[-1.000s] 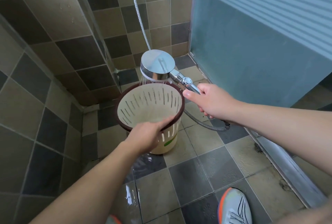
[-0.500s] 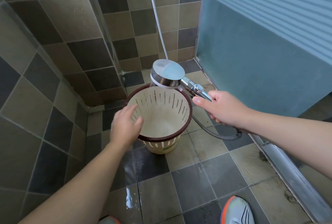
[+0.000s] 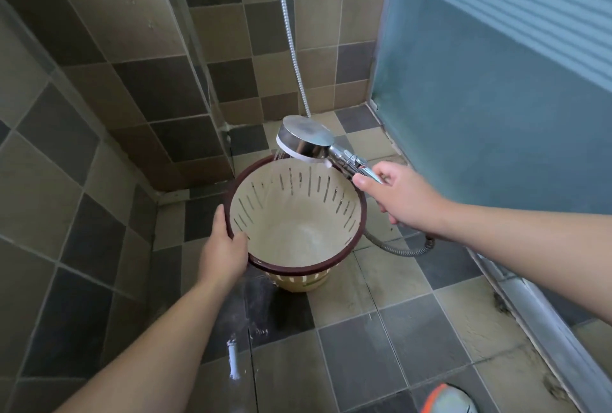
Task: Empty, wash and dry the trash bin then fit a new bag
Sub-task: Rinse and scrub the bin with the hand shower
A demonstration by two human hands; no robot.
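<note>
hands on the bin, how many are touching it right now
1. The left hand holds the bin at the near-left of its dark rim. The right hand is off it, holding the shower head handle above the far rim.

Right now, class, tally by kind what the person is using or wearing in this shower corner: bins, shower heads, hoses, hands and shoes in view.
Trash bin: 1
Shower head: 1
Shower hose: 1
Hands: 2, left hand and right hand
Shoe: 1
Total: 6
</note>
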